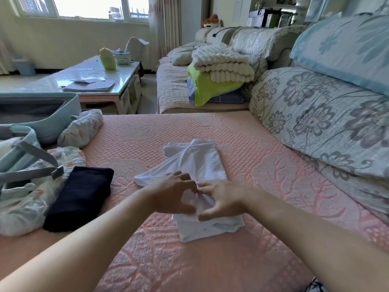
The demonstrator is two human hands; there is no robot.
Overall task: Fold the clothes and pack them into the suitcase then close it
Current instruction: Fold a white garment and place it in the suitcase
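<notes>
While open, teal suitcase [71,111], patterned cloth [25,207] under its strap [27,173].

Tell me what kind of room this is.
Most likely a home living room: a long sofa with floral cushions, a glass-topped coffee table, and a wide window behind it.
</notes>
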